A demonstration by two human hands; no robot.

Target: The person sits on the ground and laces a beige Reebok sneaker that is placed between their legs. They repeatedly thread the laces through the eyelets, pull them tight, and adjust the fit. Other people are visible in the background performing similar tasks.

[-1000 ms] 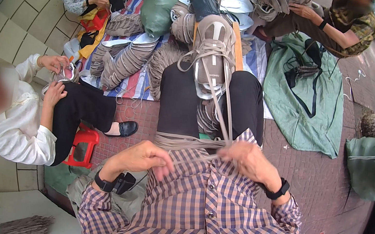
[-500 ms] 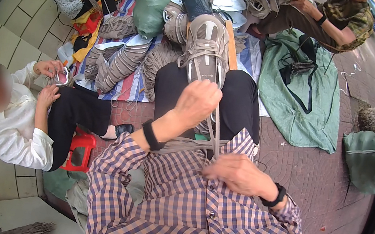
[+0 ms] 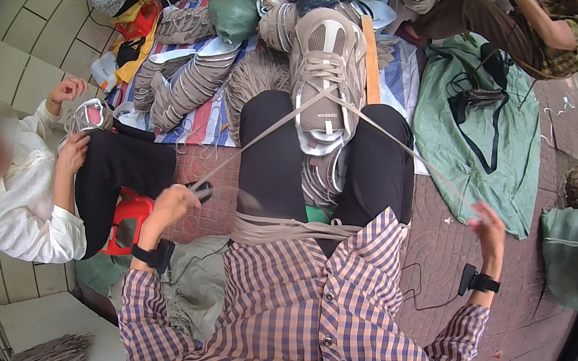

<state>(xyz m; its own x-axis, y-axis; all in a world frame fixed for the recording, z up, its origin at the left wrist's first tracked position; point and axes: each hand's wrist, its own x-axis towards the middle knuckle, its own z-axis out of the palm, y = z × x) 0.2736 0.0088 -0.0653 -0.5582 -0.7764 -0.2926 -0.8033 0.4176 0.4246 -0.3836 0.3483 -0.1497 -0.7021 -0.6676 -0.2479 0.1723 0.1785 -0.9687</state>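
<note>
Between my knees rests a beige-grey sneaker upper (image 3: 329, 43), its toe pointing away from me and its tongue end towards me. A flat beige shoelace (image 3: 258, 136) runs through its eyelets; the two ends cross near the top of the lacing and stretch out to either side. Off to the left of my thigh, my left hand (image 3: 175, 206) is closed on one end. My right hand (image 3: 489, 231), a little blurred, grips the other end out to the right. More loose laces (image 3: 269, 232) lie across my lap.
Stacked uppers (image 3: 194, 86) lie on a striped sheet (image 3: 202, 125) ahead. A wooden strip (image 3: 370, 61) stands beside the sneaker upper. A co-worker in white (image 3: 38, 190) sits at left holding an upper; others work farther off. Green sacks (image 3: 516, 179) lie at right.
My hands have moved apart, left hand to the left and right hand outward and up. The lace ends, earlier drawn towards my body, now spread wide and taut from the upper.
</note>
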